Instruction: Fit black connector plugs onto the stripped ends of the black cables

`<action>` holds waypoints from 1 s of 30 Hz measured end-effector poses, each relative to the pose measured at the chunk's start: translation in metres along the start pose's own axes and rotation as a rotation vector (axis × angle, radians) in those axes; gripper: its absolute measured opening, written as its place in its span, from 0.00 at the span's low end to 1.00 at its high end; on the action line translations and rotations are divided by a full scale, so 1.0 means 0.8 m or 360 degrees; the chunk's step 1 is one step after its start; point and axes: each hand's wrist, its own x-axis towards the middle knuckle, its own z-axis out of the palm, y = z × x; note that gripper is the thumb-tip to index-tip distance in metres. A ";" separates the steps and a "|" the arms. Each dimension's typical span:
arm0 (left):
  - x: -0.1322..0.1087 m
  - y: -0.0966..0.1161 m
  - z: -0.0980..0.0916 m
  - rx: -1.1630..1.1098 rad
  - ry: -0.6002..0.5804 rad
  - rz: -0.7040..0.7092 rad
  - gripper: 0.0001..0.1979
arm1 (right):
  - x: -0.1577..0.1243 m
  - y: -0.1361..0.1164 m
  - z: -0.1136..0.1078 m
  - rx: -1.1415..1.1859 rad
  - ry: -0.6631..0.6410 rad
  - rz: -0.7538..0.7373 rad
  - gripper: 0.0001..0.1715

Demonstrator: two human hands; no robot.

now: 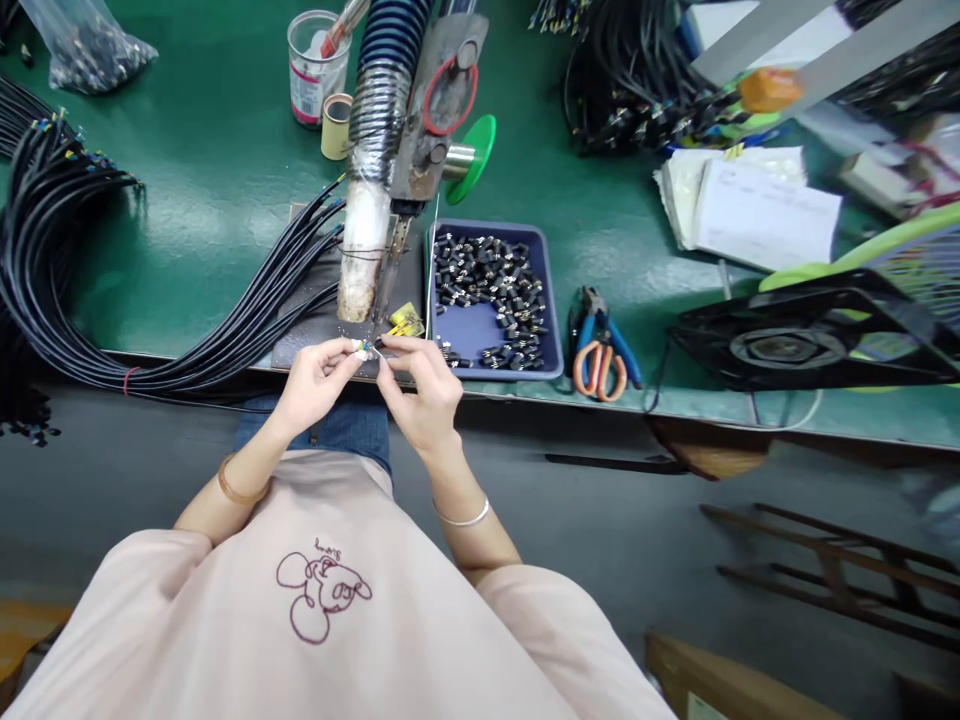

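Observation:
My left hand [319,380] is closed in a pinch on the end of a black cable, where tiny coloured wires [365,346] show at the fingertips. Close beside it, my right hand [424,390] pinches with thumb and forefinger; what lies between them is too small to make out. Just above both hands, the tip of a mounted soldering iron [391,270] points down, with a pale nozzle [364,250] alongside. A yellow sponge [406,320] lies behind my right fingers. To the right, a blue tray [556,300] holds many black connectors [491,265].
A bundle of black cables [202,365] curves along the left edge. Pliers [600,345] lie right of the tray, before a black fan [795,345]. A solder spool [472,160], plastic cup [306,95] and papers [765,210] are farther back on the green table [217,180].

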 end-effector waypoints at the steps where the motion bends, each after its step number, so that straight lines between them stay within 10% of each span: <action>1: 0.001 0.001 0.000 0.0000 0.0004 0.0001 0.18 | 0.001 0.001 0.000 0.0008 0.0002 -0.0009 0.09; 24: -0.002 0.015 -0.003 -0.0133 -0.0158 -0.0092 0.24 | -0.001 0.002 -0.006 -0.0029 -0.0015 -0.0141 0.08; 30: -0.021 0.010 -0.002 0.0061 -0.0269 -0.0111 0.18 | -0.036 0.004 -0.021 0.0201 0.0292 0.0110 0.05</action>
